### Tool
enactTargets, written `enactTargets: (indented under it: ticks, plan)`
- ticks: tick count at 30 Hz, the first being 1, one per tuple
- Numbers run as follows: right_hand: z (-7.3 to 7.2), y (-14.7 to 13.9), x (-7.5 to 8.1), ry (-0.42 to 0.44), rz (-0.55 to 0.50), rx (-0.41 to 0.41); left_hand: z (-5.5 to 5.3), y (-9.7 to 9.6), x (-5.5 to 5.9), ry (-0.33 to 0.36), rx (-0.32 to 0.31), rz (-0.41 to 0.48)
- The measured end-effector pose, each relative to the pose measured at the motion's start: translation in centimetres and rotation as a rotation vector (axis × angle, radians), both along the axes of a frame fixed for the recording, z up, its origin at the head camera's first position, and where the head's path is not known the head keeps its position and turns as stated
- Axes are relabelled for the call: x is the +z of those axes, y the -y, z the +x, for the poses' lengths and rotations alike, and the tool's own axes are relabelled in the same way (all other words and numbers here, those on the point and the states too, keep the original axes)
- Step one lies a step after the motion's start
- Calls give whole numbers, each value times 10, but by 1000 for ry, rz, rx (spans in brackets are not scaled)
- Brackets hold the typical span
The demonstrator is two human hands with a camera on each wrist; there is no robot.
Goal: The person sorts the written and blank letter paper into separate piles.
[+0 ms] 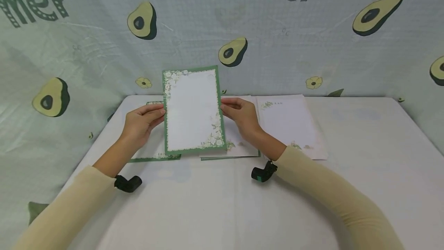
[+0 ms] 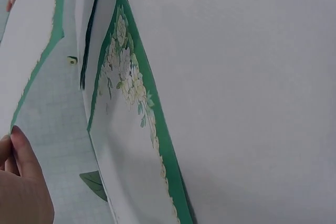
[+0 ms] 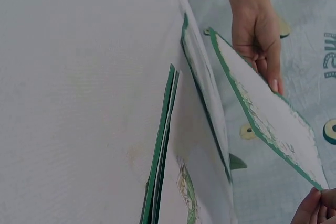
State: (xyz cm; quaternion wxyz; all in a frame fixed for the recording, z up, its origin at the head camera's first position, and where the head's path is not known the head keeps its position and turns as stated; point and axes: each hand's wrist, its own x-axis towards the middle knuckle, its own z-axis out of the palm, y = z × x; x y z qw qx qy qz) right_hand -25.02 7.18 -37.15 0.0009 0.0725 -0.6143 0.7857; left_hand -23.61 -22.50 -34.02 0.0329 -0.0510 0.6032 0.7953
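A sheet of stationery paper (image 1: 192, 111) with a green border and white flowers in two corners is held up, tilted, above the table. My left hand (image 1: 140, 122) pinches its left edge between thumb and fingers. On the opposite edge my right hand (image 1: 244, 119) pinches the same sheet. Beneath and to the left lies another green-bordered sheet (image 1: 149, 151), partly covered; its flowered corner shows in the left wrist view. Behind my right hand lies a stack of sheets (image 1: 248, 150) with green edges, partly hidden by the hand and the raised sheet.
Right of the stack lie pale pink floral sheets (image 1: 286, 122), overlapping one another. Everything rests on a white table (image 1: 208, 203). A cloth backdrop (image 1: 277, 57) printed with avocados hangs behind the far edge. Each wrist wears a small black camera (image 1: 128, 183).
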Motion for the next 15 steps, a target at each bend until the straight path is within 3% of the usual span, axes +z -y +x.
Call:
enactTargets:
  ticks: [15]
  plan:
    - [-6, 31, 1, -4, -49, 17, -6, 26, -5, 16, 98, 42]
